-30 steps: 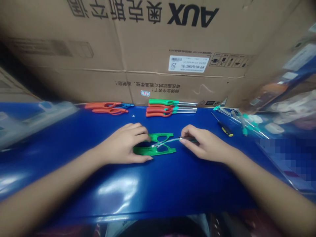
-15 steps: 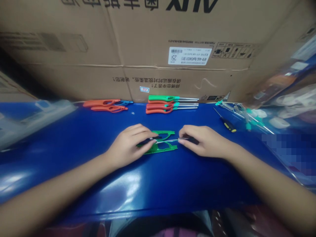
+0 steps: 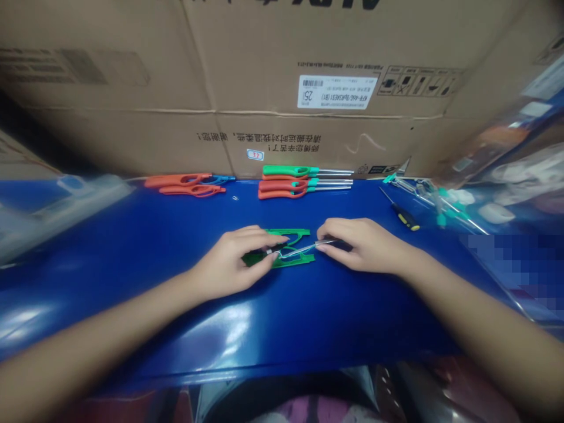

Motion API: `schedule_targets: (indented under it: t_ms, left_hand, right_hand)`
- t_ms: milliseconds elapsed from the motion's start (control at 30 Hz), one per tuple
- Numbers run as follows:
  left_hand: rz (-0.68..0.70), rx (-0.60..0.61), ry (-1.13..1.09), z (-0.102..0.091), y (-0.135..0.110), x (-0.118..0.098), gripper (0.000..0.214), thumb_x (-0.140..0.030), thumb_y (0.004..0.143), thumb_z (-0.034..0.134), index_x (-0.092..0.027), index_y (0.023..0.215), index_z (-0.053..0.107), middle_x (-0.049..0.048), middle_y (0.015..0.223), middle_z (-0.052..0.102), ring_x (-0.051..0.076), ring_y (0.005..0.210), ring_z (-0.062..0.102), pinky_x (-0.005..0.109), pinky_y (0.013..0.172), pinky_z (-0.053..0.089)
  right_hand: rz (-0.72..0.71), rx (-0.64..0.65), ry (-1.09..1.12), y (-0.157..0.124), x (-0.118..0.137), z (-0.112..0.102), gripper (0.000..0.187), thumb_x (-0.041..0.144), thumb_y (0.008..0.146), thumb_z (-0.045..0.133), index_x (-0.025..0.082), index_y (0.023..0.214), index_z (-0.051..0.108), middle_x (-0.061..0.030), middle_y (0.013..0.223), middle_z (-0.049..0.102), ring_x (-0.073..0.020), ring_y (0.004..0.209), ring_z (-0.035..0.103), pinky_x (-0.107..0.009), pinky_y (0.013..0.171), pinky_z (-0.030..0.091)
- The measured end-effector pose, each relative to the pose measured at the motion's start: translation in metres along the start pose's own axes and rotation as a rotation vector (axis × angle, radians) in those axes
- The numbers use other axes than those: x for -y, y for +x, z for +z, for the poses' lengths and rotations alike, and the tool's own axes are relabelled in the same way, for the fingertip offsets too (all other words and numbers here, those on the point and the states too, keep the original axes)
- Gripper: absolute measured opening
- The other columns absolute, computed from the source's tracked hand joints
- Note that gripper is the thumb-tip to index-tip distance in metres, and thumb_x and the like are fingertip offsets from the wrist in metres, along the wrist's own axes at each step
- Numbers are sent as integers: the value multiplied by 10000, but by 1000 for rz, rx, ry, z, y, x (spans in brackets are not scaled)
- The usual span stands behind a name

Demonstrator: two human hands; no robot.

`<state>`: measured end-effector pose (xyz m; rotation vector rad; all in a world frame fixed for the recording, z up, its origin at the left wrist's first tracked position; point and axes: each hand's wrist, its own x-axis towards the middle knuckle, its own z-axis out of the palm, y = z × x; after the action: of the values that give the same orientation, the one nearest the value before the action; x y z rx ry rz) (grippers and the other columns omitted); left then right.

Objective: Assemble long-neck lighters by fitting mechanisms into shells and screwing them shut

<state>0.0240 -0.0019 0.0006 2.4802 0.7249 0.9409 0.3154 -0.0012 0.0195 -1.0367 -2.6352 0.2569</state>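
Observation:
My left hand [image 3: 229, 261] pinches a small black part [image 3: 278, 247] with a pale end between thumb and fingers. A thin whitish wire [image 3: 298, 252] runs from there toward my right hand [image 3: 365, 245], whose thumb and fingertips are closed on a slim metal tube [image 3: 324, 242]. Beneath the wire and partly under my left hand lie two green lighter shell halves [image 3: 304, 232], one behind the other on the blue table. My left fingers cover much of the shells' left ends. The far end of the tube is hidden by my right hand.
Behind my hands are stacked lighters with metal tubes [image 3: 282, 185] and orange lighter handles [image 3: 180, 182]. A black-and-yellow screwdriver [image 3: 406, 217] lies right, near loose rods and turquoise parts [image 3: 458, 202]. A translucent tray [image 3: 66, 217] stands left. A cardboard box [image 3: 247, 123] walls the back.
The metal tube and wire now slant more, their right end higher than their left. Both hands keep their grips. The view has shifted slightly.

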Motion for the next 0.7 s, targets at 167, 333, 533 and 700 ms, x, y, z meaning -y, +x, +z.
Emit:
schedule_targets:
  t_ms: [167,333,533,700]
  left_hand:
    - [-106,6,-94,0,2,-5,267,-205,899,665,-173,1151,748,71,957,757,155,814,690,251,710,559]
    - [-218,-1,-180,3,3,-6,210,-263,896,694,-188,1075,775,54,911,770,153,787,702,261,730,567]
    - [-290,-71,-157,5,2,-9,221,-256,860,715,-178,1058,773,45,889,772,149,758,702,251,707,574]
    - [-281,-60,-127,5,1,-8,215,-256,868,698,-190,1059,773,40,905,772,146,752,696,250,698,567]
  right_hand:
    - [22,-10,-40,1,0,1,196,353,1022,483,226,1086,619,-14,1015,721,-151,830,669,-267,686,444]
    - [59,-54,-98,0,1,3,221,355,1030,469,223,1106,630,-27,1055,740,-172,876,702,-277,694,462]
    - [41,-49,-182,1,3,4,231,354,1037,454,225,1085,640,-23,1021,748,-178,841,706,-279,642,440]
    - [-6,-93,-172,0,3,4,260,310,1042,446,237,1235,602,-32,1069,729,-171,868,692,-268,652,439]
